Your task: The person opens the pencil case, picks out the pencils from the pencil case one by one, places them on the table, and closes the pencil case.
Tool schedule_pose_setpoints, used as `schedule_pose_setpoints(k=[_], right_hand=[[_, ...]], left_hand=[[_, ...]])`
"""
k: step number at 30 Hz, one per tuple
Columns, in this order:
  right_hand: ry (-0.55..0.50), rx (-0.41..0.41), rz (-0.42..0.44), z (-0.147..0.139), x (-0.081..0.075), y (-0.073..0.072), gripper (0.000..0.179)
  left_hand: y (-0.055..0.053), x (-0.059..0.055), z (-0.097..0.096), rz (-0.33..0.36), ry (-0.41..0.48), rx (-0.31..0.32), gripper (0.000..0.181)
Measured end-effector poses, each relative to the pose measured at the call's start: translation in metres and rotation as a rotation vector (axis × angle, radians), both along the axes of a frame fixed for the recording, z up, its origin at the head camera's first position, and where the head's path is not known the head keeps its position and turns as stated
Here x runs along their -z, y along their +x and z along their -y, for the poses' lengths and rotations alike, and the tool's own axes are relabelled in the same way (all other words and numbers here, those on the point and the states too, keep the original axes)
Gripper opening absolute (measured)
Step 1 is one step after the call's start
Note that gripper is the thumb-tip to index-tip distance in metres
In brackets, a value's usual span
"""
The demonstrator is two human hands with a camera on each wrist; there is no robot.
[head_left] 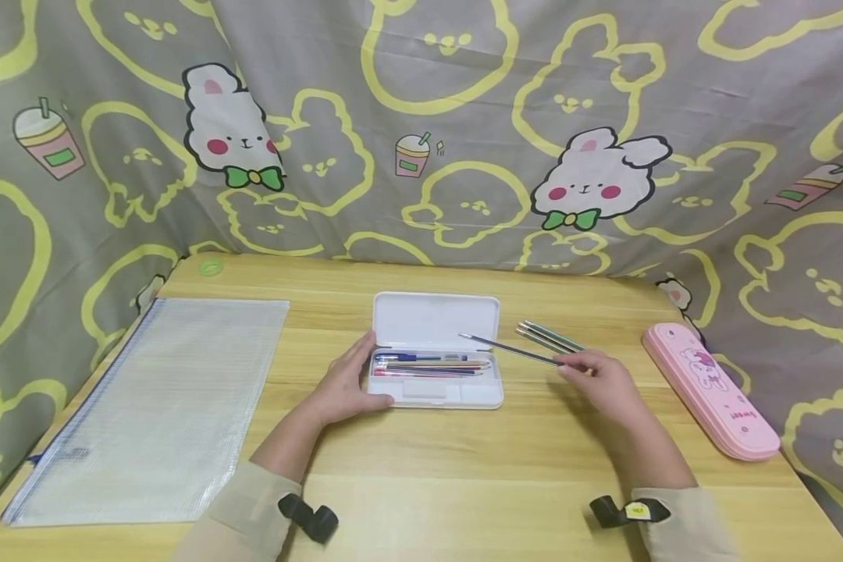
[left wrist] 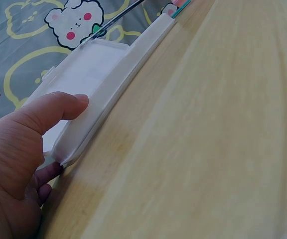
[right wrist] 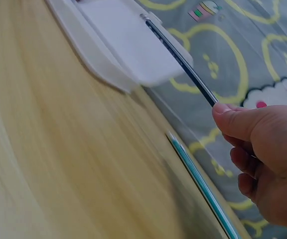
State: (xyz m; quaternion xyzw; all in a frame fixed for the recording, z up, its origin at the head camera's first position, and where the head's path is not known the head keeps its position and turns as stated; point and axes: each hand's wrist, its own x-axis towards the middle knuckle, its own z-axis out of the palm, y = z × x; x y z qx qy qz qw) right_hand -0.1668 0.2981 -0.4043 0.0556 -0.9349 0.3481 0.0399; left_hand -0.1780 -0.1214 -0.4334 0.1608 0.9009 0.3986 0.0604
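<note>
A white pencil case (head_left: pixel 432 395) lies with its lid (head_left: pixel 435 318) raised at the middle of the table. Inside its tray are a blue pen (head_left: pixel 396 357) and several pencils (head_left: pixel 428 371). My left hand (head_left: pixel 347 382) grips the case's left end, thumb (left wrist: pixel 66 105) over the front edge and fingers at the side. Between thumb and fingers, my right hand (head_left: pixel 599 382) pinches a dark pencil (head_left: pixel 509 348) near one end. The other end of that pencil, with a metal band, points left and overlaps the lid in the head view.
Several green and dark pencils (head_left: pixel 549 336) lie right of the case, behind my right hand. A pink zip pencil case (head_left: pixel 713 390) sits at the right edge. On the left lies a clear mesh zip pouch (head_left: pixel 161 406), with a green tape roll (head_left: pixel 211 268) behind it.
</note>
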Motion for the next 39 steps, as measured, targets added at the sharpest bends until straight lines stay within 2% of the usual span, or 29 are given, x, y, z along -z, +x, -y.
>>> schedule_pose_setpoints(k=[7,13,19,25,39], right_hand=[[-0.042,0.132,-0.03,-0.041,0.006,0.01,0.034],[-0.082,0.206,0.044,-0.057,0.012,0.011,0.039],[-0.05,0.201,0.067,-0.064,0.021,0.008,0.038],[-0.012,0.206,0.124,-0.064,0.027,0.007,0.044],[0.053,0.189,0.157,-0.065,0.028,0.006,0.039]], left_hand=[[0.0,0.0,0.0,0.004,-0.002,-0.001,0.115],[-0.001,0.0,0.0,0.003,0.0,0.003,0.115],[-0.001,0.0,-0.001,0.001,0.003,0.005,0.114],[0.0,0.0,0.0,0.005,0.003,0.003,0.115],[0.0,0.001,0.0,-0.003,-0.005,0.007,0.115]])
